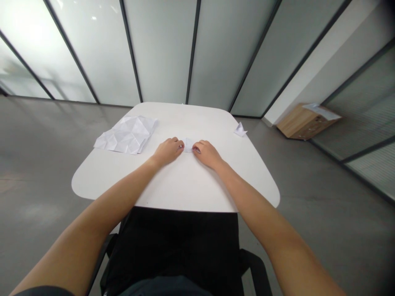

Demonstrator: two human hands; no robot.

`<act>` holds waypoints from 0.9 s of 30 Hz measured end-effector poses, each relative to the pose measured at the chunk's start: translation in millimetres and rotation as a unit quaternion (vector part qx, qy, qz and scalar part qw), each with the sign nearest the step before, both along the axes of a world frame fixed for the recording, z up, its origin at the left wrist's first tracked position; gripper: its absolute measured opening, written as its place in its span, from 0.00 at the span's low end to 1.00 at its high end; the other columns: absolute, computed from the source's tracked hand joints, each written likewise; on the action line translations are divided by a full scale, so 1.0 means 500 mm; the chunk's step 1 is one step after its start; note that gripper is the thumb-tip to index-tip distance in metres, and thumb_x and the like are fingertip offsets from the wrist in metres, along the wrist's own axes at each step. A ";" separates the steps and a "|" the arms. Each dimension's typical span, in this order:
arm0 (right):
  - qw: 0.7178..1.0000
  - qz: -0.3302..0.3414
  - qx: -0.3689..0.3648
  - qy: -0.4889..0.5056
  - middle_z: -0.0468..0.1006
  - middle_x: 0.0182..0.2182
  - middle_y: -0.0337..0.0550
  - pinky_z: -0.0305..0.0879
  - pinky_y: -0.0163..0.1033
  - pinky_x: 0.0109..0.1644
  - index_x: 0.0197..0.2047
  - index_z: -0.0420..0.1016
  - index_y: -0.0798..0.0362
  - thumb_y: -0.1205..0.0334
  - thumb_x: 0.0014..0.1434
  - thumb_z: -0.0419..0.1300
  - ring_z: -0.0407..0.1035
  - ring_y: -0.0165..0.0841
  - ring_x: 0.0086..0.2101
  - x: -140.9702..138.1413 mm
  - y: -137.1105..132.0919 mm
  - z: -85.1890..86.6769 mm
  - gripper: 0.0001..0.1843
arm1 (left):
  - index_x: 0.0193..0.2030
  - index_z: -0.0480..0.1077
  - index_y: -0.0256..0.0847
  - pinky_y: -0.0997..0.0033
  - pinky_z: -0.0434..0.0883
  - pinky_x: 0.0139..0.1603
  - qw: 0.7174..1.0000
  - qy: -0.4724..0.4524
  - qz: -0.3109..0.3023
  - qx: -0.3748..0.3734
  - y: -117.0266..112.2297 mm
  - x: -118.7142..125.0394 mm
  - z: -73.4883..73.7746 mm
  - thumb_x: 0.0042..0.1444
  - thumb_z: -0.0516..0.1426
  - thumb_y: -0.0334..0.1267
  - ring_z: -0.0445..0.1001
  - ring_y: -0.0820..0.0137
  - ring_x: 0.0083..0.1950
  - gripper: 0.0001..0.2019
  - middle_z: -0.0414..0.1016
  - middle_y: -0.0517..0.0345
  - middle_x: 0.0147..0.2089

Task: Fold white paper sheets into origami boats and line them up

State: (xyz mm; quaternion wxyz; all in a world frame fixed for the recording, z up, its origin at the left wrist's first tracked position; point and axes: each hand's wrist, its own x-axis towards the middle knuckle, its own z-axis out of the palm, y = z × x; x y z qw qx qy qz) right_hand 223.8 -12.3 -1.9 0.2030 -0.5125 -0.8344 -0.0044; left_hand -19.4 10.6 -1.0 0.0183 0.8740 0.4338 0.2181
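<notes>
A small folded piece of white paper (188, 145) lies near the middle of the white table (185, 185). My left hand (168, 150) has its fingers curled and pinches the paper's left edge. My right hand (206, 152) presses and pinches the paper's right edge, fingers closed. Most of the small paper is hidden between the two hands.
A stack of creased white paper sheets (127, 134) lies at the table's left back. A small folded paper figure (240, 130) sits near the right back edge. A wooden cabinet (304, 120) stands on the floor at right. Glass partition walls rise behind the table.
</notes>
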 end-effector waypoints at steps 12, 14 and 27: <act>0.997 -0.035 -0.048 0.038 0.84 0.42 0.46 0.67 0.40 0.49 0.42 0.84 0.52 0.58 0.64 0.71 0.75 0.37 0.41 0.077 0.008 0.007 0.07 | 0.52 0.80 0.47 0.62 0.75 0.53 0.998 0.020 0.036 -0.040 0.015 -0.041 0.017 0.66 0.62 0.51 0.79 0.59 0.51 0.15 0.80 0.52 0.54; 0.997 -0.033 -0.051 0.038 0.84 0.42 0.46 0.67 0.41 0.50 0.43 0.85 0.51 0.58 0.64 0.71 0.75 0.38 0.42 0.079 0.008 0.007 0.07 | 0.52 0.80 0.47 0.61 0.75 0.53 0.999 0.025 0.031 -0.030 0.013 -0.042 0.017 0.67 0.61 0.51 0.79 0.57 0.53 0.15 0.80 0.51 0.55; 0.998 -0.045 -0.046 0.007 0.82 0.50 0.50 0.67 0.50 0.59 0.53 0.85 0.47 0.49 0.67 0.69 0.73 0.46 0.50 0.046 -0.009 0.010 0.16 | 0.65 0.77 0.54 0.60 0.74 0.54 0.996 0.072 -0.046 0.034 -0.005 -0.014 0.019 0.74 0.54 0.50 0.79 0.56 0.57 0.19 0.82 0.53 0.59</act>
